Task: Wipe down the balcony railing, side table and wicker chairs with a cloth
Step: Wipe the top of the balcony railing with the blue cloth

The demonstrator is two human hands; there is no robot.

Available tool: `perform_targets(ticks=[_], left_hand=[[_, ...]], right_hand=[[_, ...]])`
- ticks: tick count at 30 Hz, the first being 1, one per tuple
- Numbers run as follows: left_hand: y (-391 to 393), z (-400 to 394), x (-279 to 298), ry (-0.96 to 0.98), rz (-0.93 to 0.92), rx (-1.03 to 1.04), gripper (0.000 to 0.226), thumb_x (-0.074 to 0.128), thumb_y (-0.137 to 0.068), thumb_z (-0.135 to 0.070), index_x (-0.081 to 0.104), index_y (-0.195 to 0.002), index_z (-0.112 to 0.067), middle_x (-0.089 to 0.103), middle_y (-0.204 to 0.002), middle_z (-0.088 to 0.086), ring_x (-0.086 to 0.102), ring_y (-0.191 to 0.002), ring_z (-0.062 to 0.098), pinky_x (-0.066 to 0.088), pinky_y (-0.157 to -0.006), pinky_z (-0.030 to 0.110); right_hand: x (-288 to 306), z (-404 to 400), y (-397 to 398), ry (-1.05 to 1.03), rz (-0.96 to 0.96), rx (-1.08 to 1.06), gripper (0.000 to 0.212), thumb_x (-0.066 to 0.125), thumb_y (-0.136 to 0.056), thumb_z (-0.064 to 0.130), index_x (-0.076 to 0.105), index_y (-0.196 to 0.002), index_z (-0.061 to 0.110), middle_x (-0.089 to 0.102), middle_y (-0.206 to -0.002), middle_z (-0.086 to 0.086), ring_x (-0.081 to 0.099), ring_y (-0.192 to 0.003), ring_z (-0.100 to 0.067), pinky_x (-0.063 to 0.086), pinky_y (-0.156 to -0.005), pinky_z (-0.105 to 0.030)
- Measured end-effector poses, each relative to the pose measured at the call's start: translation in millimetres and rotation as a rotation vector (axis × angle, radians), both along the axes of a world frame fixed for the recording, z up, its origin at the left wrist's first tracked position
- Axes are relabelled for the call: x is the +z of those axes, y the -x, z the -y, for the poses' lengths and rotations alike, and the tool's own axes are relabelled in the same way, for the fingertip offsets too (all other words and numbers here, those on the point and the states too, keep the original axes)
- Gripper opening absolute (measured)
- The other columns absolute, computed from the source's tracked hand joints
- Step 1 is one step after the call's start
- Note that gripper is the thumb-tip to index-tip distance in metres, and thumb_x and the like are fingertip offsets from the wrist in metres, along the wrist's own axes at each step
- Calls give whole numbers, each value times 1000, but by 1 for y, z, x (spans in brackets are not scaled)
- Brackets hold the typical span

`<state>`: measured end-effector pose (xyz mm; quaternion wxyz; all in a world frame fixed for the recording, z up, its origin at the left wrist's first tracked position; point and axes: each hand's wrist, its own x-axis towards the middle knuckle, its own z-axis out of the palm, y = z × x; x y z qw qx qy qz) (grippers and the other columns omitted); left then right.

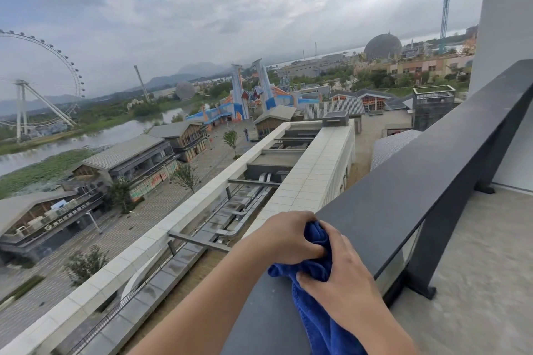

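Bare railing top (418, 170) ahead of both hands, wall (501, 23) at far end.

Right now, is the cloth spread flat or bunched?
Bunched: the blue cloth is gathered between both hands on the railing, its tail hanging.

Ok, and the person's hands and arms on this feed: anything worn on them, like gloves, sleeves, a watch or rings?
Nothing visible. The left hand and right hand are bare, with no gloves, and no rings show. Both forearms are uncovered as far as the frame reaches: no sleeves, watch or wristband in view.
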<state>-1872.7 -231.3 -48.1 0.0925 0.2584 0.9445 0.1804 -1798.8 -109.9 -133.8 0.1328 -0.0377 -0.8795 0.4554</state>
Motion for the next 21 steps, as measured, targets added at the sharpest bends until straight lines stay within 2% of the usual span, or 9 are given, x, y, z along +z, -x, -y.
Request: perform_targets(ticks=[5,10,13,16,21], left_hand=[[-1,1,-2,2,-37,-36,37,71,-86,-39,61,-120,-28,69,-111,-6,64,-103,17,55,-93,38],[1,7,0,10,-58,-86,35,69,-89,-44,61,-120,-28,69,-110,-7,63,-101,16,53,-91,36],[4,12,2,16,-9,-106,37,67,-89,-50,61,-118,-29,69,-108,-6,63,-100,16,54,-91,36],[5,12,8,45,22,-129,44,65,-89,-56,60,-121,-27,69,-111,-5,63,-102,17,54,-94,38],[1,14,12,38,-4,-202,63,64,-87,-61,53,-139,-26,64,-127,-4,59,-113,18,50,-99,36]], right_hand=[[-2,2,0,-34,-29,-41,88,77,-80,46,24,-151,52,42,-137,30,48,-124,0,46,-100,-24],[-6,7,0,-66,-64,-88,83,79,-79,45,31,-146,53,48,-131,31,52,-117,0,47,-95,-24],[-7,11,-1,-50,-67,-129,74,81,-79,41,41,-139,53,55,-124,30,57,-111,0,52,-92,-27],[-6,13,-4,-24,-80,-174,62,81,-78,37,49,-128,52,60,-117,24,62,-104,-3,56,-89,-30],[-1,20,-9,-6,-91,-265,46,79,-81,31,56,-119,46,60,-108,19,62,-99,-5,56,-89,-32]])
